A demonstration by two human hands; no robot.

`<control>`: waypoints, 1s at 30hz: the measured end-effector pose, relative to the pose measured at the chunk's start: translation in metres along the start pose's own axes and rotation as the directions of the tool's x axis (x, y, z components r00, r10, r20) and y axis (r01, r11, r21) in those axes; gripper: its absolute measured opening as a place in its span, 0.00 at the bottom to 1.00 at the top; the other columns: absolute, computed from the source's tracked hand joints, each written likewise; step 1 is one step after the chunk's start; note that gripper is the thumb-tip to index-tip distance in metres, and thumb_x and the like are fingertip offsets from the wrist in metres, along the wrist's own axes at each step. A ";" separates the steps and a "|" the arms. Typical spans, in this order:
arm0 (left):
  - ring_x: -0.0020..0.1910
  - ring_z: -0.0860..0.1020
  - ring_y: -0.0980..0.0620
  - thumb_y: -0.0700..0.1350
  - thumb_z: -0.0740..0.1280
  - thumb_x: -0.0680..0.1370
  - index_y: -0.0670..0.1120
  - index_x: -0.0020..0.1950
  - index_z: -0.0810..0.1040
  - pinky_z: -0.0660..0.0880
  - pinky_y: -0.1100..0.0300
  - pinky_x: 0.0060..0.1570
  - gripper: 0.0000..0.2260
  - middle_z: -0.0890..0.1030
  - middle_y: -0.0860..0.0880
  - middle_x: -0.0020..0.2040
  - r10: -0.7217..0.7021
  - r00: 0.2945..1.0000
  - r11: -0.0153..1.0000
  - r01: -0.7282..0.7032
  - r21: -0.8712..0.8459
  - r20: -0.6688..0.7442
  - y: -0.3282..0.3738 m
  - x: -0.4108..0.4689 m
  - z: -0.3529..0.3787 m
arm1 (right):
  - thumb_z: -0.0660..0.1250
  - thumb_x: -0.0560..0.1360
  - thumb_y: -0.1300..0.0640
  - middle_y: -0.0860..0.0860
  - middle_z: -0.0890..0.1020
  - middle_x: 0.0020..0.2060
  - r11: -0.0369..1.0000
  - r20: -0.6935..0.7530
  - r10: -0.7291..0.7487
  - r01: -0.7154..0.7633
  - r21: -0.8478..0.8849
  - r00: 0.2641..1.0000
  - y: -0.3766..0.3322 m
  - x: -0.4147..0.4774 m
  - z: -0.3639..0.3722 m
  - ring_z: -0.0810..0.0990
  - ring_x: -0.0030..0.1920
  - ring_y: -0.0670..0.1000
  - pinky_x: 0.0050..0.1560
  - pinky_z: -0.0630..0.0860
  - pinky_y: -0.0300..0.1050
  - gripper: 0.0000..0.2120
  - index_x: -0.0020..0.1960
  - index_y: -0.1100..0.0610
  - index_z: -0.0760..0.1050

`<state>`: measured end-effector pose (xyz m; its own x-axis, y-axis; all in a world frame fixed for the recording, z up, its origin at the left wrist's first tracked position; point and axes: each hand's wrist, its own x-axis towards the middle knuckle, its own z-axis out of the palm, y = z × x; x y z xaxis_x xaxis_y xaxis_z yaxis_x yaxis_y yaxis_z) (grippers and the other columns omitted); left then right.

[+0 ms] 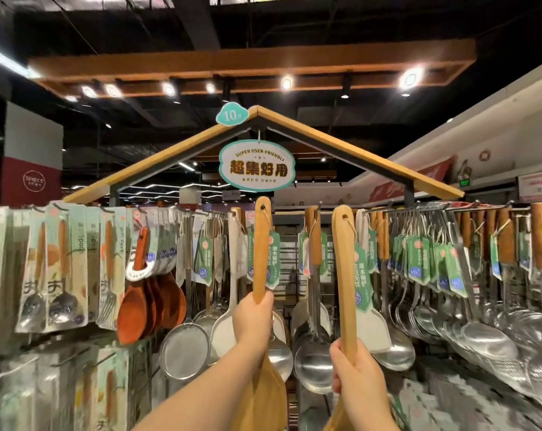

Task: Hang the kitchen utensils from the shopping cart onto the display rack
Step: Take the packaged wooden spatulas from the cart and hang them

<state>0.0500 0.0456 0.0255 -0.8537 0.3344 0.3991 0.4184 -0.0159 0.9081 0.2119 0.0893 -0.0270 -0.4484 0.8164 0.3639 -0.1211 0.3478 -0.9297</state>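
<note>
I hold up two light wooden spatulas, handles pointing up, in front of the display rack point(468, 209). My left hand point(253, 318) grips the left spatula point(261, 250) low on its handle; its blade hangs below my wrist. My right hand point(356, 371) grips the right spatula point(345, 275) at the lower handle. Each handle has a hole at the top with a string and a green tag point(363, 278). The handle tops reach about the height of the rack's hooks. The shopping cart is out of sight.
The rack is crowded: packaged spoons and forks point(61, 269) at left, brown wooden rice paddles point(151, 303), strainers point(185, 349), steel ladles point(313, 365) in the middle and many skimmers point(487, 337) at right. A house-shaped wooden frame with a hanging sign point(257, 165) stands above.
</note>
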 end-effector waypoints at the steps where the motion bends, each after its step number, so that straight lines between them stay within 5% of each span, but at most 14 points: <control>1: 0.27 0.70 0.51 0.46 0.61 0.77 0.46 0.32 0.68 0.64 0.61 0.28 0.13 0.71 0.49 0.27 -0.003 1.000 1.000 0.003 -0.004 -0.005 0.002 -0.003 -0.001 | 0.61 0.78 0.56 0.51 0.73 0.26 1.000 0.007 -0.006 0.006 -0.004 1.000 -0.002 -0.001 0.000 0.72 0.28 0.50 0.36 0.71 0.47 0.06 0.44 0.55 0.74; 22: 0.25 0.71 0.50 0.45 0.61 0.76 0.46 0.31 0.69 0.70 0.56 0.36 0.14 0.71 0.51 0.23 0.000 1.000 0.993 0.000 -0.117 -0.001 0.056 -0.070 -0.031 | 0.60 0.79 0.58 0.50 0.69 0.27 0.996 0.075 -0.075 0.071 0.047 0.994 -0.044 -0.041 -0.022 0.68 0.28 0.49 0.32 0.68 0.46 0.07 0.42 0.56 0.70; 30: 0.28 0.76 0.50 0.46 0.67 0.76 0.44 0.29 0.74 0.76 0.57 0.34 0.16 0.76 0.49 0.23 0.031 0.999 0.979 -0.025 -0.203 0.025 0.054 -0.157 -0.106 | 0.62 0.78 0.57 0.50 0.74 0.27 0.992 0.166 -0.100 0.085 0.094 0.981 -0.055 -0.091 -0.001 0.75 0.25 0.47 0.33 0.73 0.44 0.07 0.41 0.53 0.70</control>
<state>0.1738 -0.1080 0.0251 -0.8324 0.3569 0.4239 0.3682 -0.2155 0.9044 0.2599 -0.0039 -0.0095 -0.5751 0.6896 0.4401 -0.2411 0.3712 -0.8967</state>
